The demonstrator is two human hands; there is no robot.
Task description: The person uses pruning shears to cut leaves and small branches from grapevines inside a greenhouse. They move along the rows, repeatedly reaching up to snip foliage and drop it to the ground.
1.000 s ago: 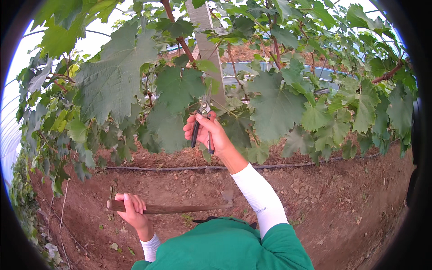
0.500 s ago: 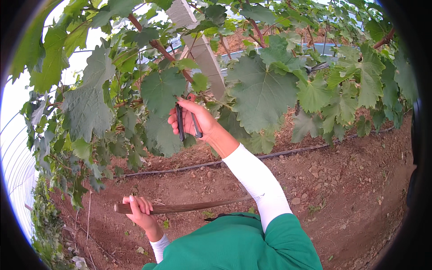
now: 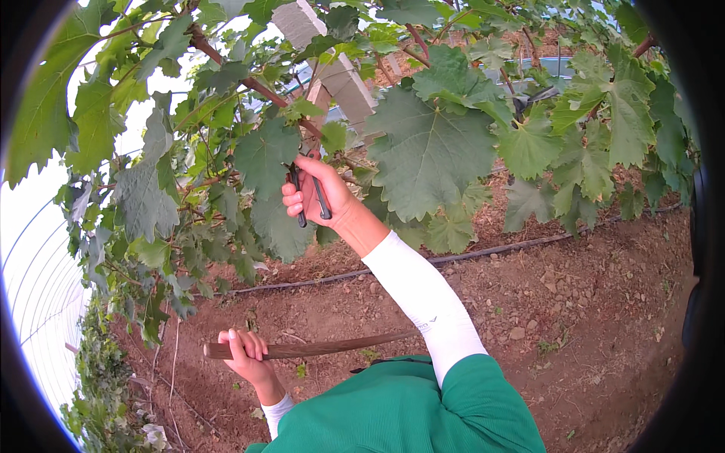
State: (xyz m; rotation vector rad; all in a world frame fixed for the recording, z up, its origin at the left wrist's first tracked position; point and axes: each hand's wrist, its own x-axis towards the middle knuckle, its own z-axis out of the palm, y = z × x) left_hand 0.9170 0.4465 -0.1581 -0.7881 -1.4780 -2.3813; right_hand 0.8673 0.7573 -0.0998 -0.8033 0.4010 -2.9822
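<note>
My right hand (image 3: 325, 189), raised among the grapevine leaves, is closed around dark-handled pruning shears (image 3: 322, 202). The shears' blades are mostly hidden by my fingers and the foliage. A reddish-brown vine cane (image 3: 264, 92) runs down toward that hand, and a broad grape leaf (image 3: 266, 157) hangs just left of it. Another large leaf (image 3: 432, 151) spreads to its right. Lower down, my left hand (image 3: 248, 356) grips a wooden pole (image 3: 325, 348) near its end. The pole lies roughly level in front of my body, its far end hidden behind my right arm.
A pale square post (image 3: 349, 83) leans behind the vines. A dark irrigation hose (image 3: 317, 281) runs along the reddish soil (image 3: 559, 332) beneath the leaves. At the left, a curved white greenhouse wall (image 3: 45, 279) rises, with low green plants (image 3: 98, 370) at its foot.
My right hand with the pruning shears has shifted slightly up and left beside the cane. My left hand and the wooden pole appear a little farther right as the view moves.
</note>
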